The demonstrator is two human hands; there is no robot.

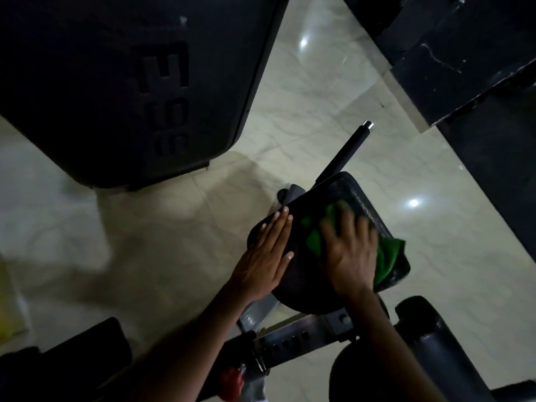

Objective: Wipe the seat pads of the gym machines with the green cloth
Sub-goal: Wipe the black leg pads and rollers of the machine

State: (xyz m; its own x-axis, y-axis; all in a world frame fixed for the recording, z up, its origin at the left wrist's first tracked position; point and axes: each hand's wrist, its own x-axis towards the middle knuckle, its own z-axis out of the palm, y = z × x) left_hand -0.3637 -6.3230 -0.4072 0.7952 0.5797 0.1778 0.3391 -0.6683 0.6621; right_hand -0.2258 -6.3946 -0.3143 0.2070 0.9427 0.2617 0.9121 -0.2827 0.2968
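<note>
From the head view, my right hand [349, 250] lies spread and blurred on the green cloth [388, 258], pressing it flat on the black seat pad [307, 274] at centre right of the frame; that grip is released, fingers straight, not pinching. My left hand [266, 253] rests flat on the pad's left edge, holding nothing. The cloth looks light, soft and limp, likely to bunch, so I judge a broad palm on its middle works best. The pad seems firm and smooth. On the dark machine panel [116, 82], upper left, raised characters show, but I cannot read them.
</note>
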